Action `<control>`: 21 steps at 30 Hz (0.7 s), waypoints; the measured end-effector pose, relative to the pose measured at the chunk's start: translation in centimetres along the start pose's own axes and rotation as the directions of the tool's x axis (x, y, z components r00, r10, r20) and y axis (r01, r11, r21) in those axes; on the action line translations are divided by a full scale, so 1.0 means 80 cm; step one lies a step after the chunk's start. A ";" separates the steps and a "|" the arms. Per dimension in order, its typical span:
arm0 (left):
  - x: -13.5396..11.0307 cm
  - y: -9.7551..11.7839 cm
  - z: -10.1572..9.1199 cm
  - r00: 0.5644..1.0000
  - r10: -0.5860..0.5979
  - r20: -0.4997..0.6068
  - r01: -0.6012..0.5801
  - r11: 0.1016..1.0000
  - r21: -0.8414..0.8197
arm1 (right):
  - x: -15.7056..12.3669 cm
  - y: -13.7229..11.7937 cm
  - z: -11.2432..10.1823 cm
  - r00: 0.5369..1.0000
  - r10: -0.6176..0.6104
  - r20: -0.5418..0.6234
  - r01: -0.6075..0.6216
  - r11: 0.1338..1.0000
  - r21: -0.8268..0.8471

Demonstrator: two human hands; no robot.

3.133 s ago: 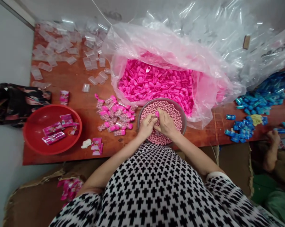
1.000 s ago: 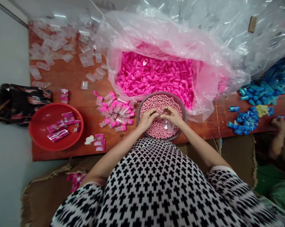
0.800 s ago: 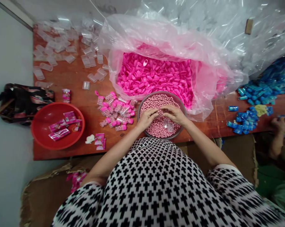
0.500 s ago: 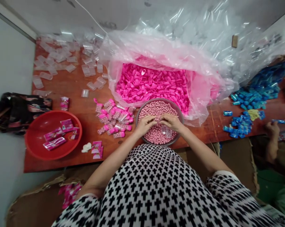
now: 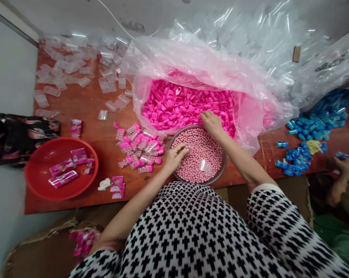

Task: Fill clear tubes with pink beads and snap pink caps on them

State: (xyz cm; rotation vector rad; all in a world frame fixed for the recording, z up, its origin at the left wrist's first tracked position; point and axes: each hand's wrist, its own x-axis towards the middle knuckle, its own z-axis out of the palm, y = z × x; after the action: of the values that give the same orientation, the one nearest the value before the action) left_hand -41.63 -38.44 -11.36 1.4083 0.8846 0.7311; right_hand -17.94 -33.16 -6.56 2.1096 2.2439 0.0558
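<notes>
A grey bowl (image 5: 222, 170) full of small pink balls sits at the table's near edge. My left hand (image 5: 176, 153) rests on the balls at the bowl's left side, fingers curled round a small clear container. My right hand (image 5: 211, 121) reaches past the bowl's far rim into the plastic bag of pink caps (image 5: 188, 104), fingers bent down among the caps; what they grip is hidden. Two empty clear containers (image 5: 206, 166) lie on the balls. Filled, pink-capped containers (image 5: 139, 144) are piled left of the bowl.
A red basin (image 5: 37, 181) with pink packets stands at the left. Empty clear containers (image 5: 76, 71) are scattered at the back left. Blue capped containers (image 5: 307, 143) lie right, near another person's hand (image 5: 340, 166). A dark bag (image 5: 18, 133) lies off the table's left edge.
My right hand left the bowl and moved forward into the bag of pink caps. My left hand stayed on the balls with the clear container.
</notes>
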 end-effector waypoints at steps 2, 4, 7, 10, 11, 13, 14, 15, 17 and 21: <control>0.002 0.001 -0.003 1.000 -0.004 -0.012 0.004 1.000 0.011 | 0.023 0.002 0.005 0.996 -0.072 0.056 0.076 0.993 -0.086; 0.005 0.000 -0.006 1.000 -0.001 -0.031 0.002 0.999 0.032 | 0.037 0.005 0.011 0.988 -0.113 0.101 0.125 0.985 -0.118; 0.008 -0.004 -0.009 0.996 0.010 -0.085 -0.004 0.997 0.076 | 0.040 0.012 0.013 0.986 -0.127 0.107 0.137 0.987 -0.088; 0.012 -0.005 -0.008 0.991 0.022 -0.130 -0.005 0.992 0.127 | 0.020 0.013 0.005 0.997 -0.073 -0.010 0.073 0.994 0.079; 0.014 -0.005 -0.007 0.990 0.030 -0.136 -0.010 0.989 0.145 | 0.008 0.010 0.001 0.997 -0.054 -0.054 0.063 0.980 0.187; 0.016 -0.001 -0.004 0.989 0.067 -0.131 -0.041 0.981 0.191 | -0.020 -0.002 -0.010 0.992 -0.053 -0.116 0.098 0.897 0.432; 0.017 0.001 -0.003 0.988 0.095 -0.119 -0.067 0.974 0.215 | -0.035 -0.010 -0.015 0.988 -0.076 -0.138 0.139 0.834 0.534; 0.018 0.003 -0.001 0.987 0.125 -0.103 -0.098 0.967 0.237 | -0.049 -0.019 -0.020 0.981 -0.110 -0.158 0.184 0.775 0.605; 0.019 0.006 0.002 0.980 0.188 -0.067 -0.164 0.949 0.268 | -0.075 -0.037 -0.026 0.962 -0.183 -0.202 0.272 0.703 0.657; 0.015 0.008 0.008 0.957 0.290 -0.028 -0.271 0.920 0.284 | -0.104 -0.058 -0.027 0.940 -0.253 -0.228 0.339 0.752 0.566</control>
State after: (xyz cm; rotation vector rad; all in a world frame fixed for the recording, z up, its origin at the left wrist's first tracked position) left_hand -40.42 -37.70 -10.82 1.7952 0.8732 0.9026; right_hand -22.20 -41.69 -4.52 1.9764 2.9585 -0.6326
